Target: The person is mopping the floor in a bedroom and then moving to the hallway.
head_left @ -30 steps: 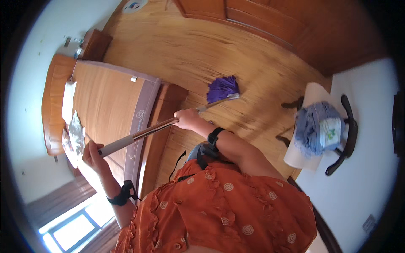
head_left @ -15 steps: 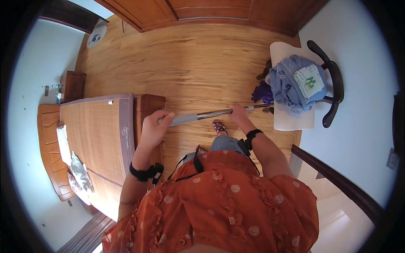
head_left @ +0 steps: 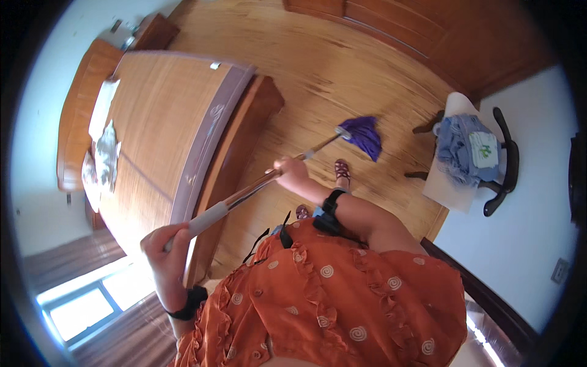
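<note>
A mop point(head_left: 251, 186) slants across in front of me, with a metal pole and a light grey grip at its near end. My left hand point(head_left: 166, 244) is wrapped round the grey grip, over the edge of the bed. Farther along the pole, my right hand point(head_left: 292, 174) is closed on the metal shaft. The purple cloth mop head point(head_left: 363, 137) lies spread on the wooden floor, ahead of my right foot.
At left stands a bed point(head_left: 165, 128) with a wooden frame. On the right, a chair point(head_left: 502, 165) with dark armrests carries folded blue clothes point(head_left: 455, 147) and a white-green packet point(head_left: 484, 150). A wooden wardrobe point(head_left: 403, 30) lines the far side of the wooden floor point(head_left: 293, 79).
The mop head has come out from beside the chair onto open floor. My left hand has moved left and nearer, my right hand left. The view has turned, bringing a window into sight.
</note>
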The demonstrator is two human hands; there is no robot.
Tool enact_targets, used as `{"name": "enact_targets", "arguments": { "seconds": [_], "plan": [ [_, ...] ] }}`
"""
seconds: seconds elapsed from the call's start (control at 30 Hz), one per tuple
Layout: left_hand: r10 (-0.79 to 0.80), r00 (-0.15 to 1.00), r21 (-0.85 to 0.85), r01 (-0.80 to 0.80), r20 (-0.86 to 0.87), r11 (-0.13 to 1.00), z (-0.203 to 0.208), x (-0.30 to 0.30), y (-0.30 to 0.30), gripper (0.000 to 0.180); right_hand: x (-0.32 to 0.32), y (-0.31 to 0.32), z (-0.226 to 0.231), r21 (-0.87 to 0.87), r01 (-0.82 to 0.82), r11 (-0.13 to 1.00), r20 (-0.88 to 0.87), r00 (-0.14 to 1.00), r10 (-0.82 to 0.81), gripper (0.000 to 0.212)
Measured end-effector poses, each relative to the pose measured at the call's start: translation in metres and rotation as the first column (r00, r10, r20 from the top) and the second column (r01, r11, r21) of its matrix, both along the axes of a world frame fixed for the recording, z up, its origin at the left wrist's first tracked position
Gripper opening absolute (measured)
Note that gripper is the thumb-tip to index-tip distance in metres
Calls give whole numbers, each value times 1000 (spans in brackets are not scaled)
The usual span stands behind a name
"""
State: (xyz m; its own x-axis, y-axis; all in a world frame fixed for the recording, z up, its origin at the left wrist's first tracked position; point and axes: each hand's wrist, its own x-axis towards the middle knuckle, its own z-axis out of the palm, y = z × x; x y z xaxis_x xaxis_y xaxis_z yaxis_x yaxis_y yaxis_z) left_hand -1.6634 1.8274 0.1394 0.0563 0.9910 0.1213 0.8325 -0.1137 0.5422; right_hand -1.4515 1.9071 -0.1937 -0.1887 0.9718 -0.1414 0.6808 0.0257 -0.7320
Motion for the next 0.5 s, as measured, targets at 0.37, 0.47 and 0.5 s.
{"name": "enact_targets", "arguments": {
  "seconds": [0.37,0.47,0.5],
  "plan": [
    [190,971,261,-148,-145,954,-7,-135,-169,13,-199,-76,14,171,-491,854,-256,815,520,21],
    [265,963,243,-244,-54,939,-11,-153,-168,23,-188,-88,20,-21,-513,858,-180,846,501,27],
    [282,959,242,-264,-43,934,-12,-148,-164,26,-176,-96,21,4,-469,883,-161,871,463,29]
  ]
}}
